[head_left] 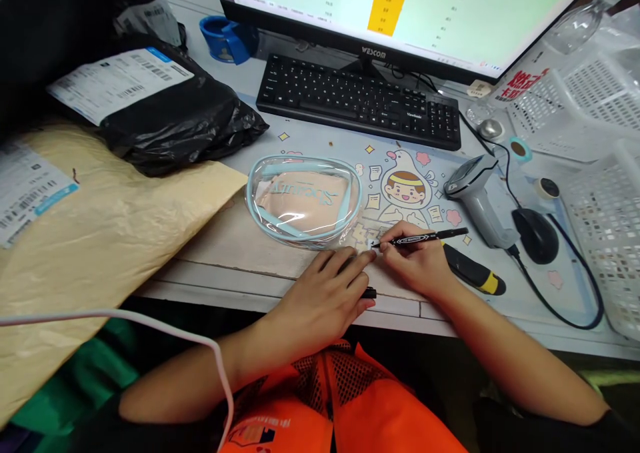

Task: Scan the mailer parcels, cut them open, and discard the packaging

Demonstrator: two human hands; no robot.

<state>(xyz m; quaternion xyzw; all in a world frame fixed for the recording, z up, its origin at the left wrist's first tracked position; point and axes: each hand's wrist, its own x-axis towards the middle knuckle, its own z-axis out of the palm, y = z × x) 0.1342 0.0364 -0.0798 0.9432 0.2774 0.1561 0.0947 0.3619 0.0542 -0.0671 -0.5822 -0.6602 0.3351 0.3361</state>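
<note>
A black marker is gripped in my right hand, its tip touching a small white label on the desk. My left hand lies palm down at the desk's front edge, fingertips close to that label. Between its thumb and forefinger pokes out a short black piece that looks like the marker cap. Just beyond the left fingers sits a clear pouch with light blue trim and lettering; something beige shows inside it. A black and yellow utility knife lies beside my right wrist.
Black and tan parcels fill the left. A keyboard lies below the monitor. On the right are a barcode scanner, a mouse and white baskets. A pale cable crosses the lower left.
</note>
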